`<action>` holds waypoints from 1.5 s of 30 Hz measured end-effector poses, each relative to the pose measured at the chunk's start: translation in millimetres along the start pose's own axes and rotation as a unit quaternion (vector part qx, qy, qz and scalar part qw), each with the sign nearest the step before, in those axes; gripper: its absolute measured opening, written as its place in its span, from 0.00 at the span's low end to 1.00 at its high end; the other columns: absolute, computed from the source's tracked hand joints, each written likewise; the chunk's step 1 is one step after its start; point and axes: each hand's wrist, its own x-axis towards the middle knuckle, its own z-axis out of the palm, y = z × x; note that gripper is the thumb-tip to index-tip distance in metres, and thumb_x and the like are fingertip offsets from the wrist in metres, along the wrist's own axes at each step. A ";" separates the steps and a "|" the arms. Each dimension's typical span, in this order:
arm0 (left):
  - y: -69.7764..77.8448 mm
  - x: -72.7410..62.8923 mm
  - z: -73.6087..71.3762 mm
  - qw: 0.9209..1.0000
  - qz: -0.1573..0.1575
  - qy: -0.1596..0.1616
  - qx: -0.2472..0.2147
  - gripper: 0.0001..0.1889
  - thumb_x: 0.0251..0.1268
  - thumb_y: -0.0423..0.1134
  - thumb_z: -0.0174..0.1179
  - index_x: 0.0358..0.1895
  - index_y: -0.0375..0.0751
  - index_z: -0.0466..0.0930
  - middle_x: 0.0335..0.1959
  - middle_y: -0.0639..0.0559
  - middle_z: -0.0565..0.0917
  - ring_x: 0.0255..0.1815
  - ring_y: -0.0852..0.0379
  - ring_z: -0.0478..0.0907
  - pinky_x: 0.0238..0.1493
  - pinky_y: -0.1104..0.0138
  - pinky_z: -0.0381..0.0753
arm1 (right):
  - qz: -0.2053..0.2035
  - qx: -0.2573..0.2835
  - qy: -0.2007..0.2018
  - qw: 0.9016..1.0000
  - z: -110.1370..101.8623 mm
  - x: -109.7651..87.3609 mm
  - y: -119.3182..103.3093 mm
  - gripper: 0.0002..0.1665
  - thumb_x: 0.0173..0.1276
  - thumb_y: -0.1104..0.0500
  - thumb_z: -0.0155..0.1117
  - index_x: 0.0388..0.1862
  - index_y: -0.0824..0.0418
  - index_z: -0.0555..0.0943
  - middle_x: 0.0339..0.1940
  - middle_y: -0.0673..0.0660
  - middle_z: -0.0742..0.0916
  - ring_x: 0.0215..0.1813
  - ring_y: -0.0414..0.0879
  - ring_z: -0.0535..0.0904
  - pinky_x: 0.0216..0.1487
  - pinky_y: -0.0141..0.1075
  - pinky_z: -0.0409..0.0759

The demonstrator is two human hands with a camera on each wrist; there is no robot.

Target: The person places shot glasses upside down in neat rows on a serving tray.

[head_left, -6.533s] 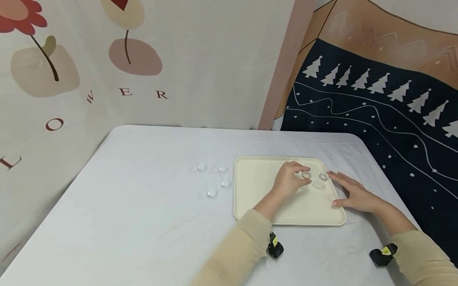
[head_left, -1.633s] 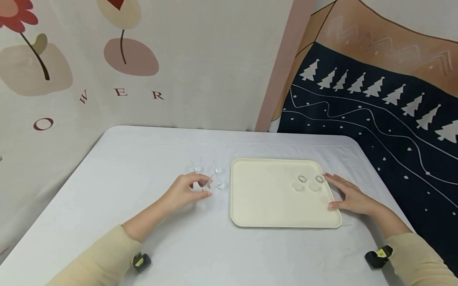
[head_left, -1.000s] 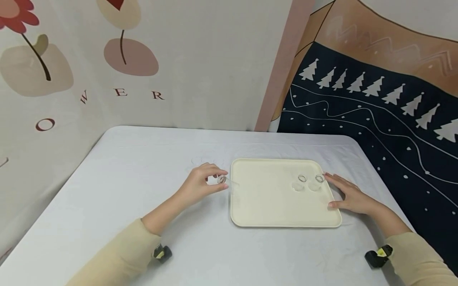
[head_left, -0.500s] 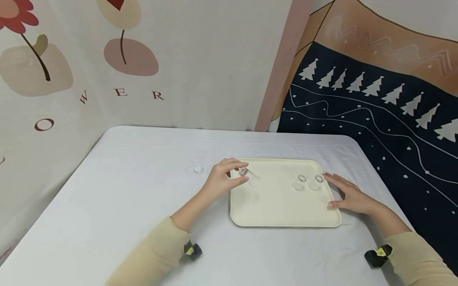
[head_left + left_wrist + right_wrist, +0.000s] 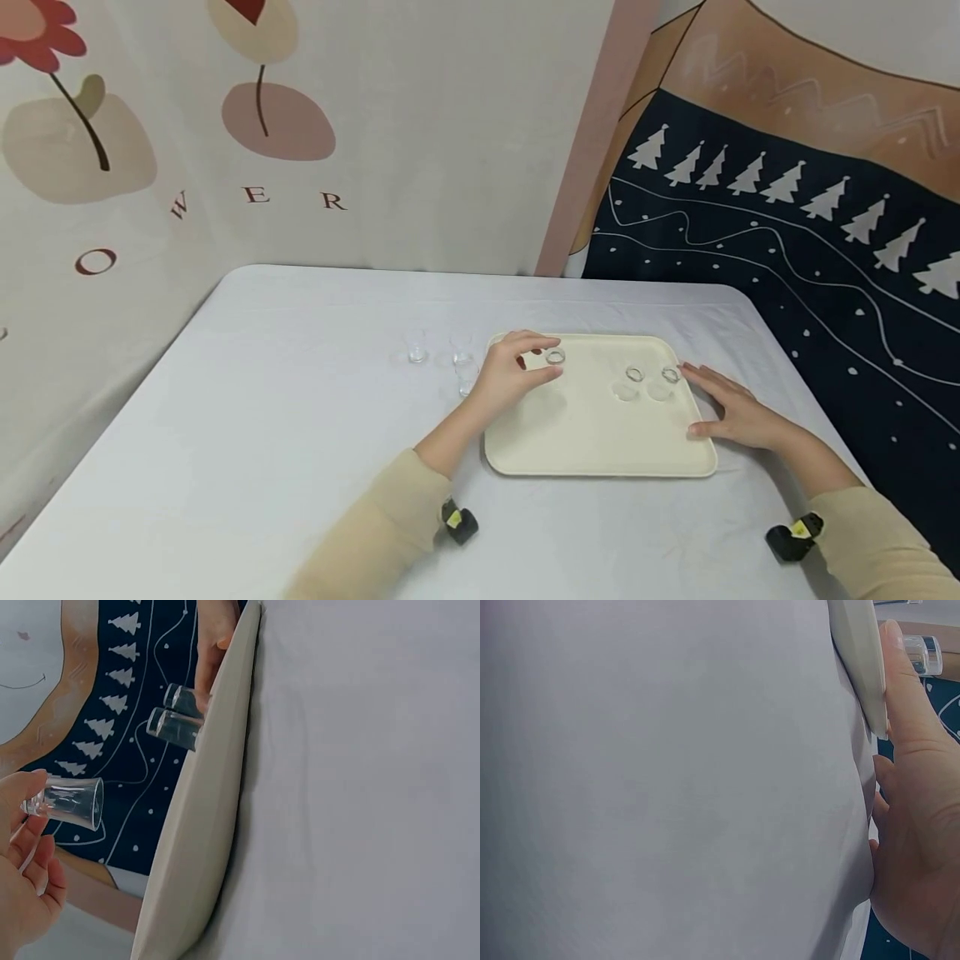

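Note:
My left hand (image 5: 510,372) pinches a small clear shot glass (image 5: 555,357) by its base, above the back left part of the cream tray (image 5: 585,442). In the left wrist view this shot glass (image 5: 73,802) has its wide rim turned down towards the tray. Two more shot glasses (image 5: 626,388) (image 5: 660,388) stand upside down side by side at the tray's right. My right hand (image 5: 738,412) rests at the tray's right edge, thumb and fingers extended and touching the rim; it holds nothing.
Left of the tray, several upright shot glasses (image 5: 417,348) stand on the white-covered table (image 5: 300,433); one glass (image 5: 466,385) is partly behind my left hand. Printed cloths (image 5: 450,167) hang beyond the table's back and sides.
My left hand has picked up a shot glass from the table, turned it over and carried it right over the tray. Earlier it let go of the second tray glass. The right hand stays put.

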 end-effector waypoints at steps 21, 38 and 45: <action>-8.0 18.7 66.8 0.998 -0.046 -0.020 -0.027 0.18 0.51 0.31 0.72 0.48 0.41 0.85 0.45 0.58 0.83 0.45 0.59 0.73 0.46 0.62 0.75 | -0.004 0.003 0.006 1.000 0.6 -1.1 4.5 0.59 0.50 0.47 0.76 0.75 0.61 0.55 0.73 0.71 0.58 0.71 0.73 0.47 0.60 0.72 0.43; -18.2 18.9 76.6 0.998 -0.063 -0.032 0.001 0.17 0.50 0.31 0.72 0.47 0.42 0.85 0.45 0.58 0.83 0.43 0.60 0.74 0.42 0.72 0.72 | -0.005 0.007 0.005 1.000 1.7 -0.7 5.8 0.60 0.49 0.46 0.76 0.75 0.62 0.55 0.73 0.72 0.58 0.71 0.74 0.46 0.60 0.72 0.42; -21.4 19.5 78.8 0.998 -0.061 -0.032 0.005 0.18 0.50 0.31 0.73 0.48 0.42 0.85 0.45 0.58 0.83 0.43 0.60 0.74 0.42 0.72 0.72 | -0.009 0.004 0.007 1.000 1.5 -0.2 4.8 0.60 0.49 0.46 0.76 0.75 0.62 0.55 0.73 0.72 0.59 0.70 0.74 0.47 0.60 0.72 0.42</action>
